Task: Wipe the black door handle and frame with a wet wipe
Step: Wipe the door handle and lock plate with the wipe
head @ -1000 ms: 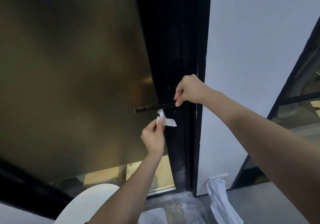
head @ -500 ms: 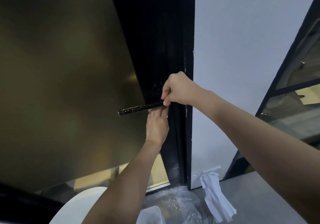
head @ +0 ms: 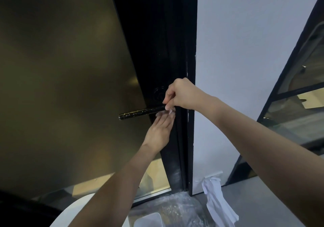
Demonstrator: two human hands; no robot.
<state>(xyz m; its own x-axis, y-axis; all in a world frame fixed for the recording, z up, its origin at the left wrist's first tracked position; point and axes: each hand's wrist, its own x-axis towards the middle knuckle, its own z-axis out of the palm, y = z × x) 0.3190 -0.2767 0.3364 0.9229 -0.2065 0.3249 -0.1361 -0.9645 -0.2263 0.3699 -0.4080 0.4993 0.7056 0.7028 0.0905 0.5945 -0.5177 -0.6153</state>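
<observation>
Black lever handle projects leftward from the dark door stile, its free end over the tinted glass pane and its root beside the round lock rosette. Right hand comes in from the right, fingers curled down onto the root of the lever; probably steadying it, or the door, so wiping pressure does not swing anything. Whether it fully encloses the bar cannot be told. Left hand reaches up from below, fingers extended flat and together, pressing a white wet wipe against the underside of the lever where it meets the stile; only a small crumpled edge of the wipe shows above the fingertips. Flat palm rather than pinch: judged to spread contact along the bar and the adjoining frame. Black door frame runs vertically just right of both hands, against the white wall; pale smears low on the stile suggest that part is not yet done. Crumpled white paper hangs at the wall base, well apart from the work. Step in hand, judged: handle root and underside.
</observation>
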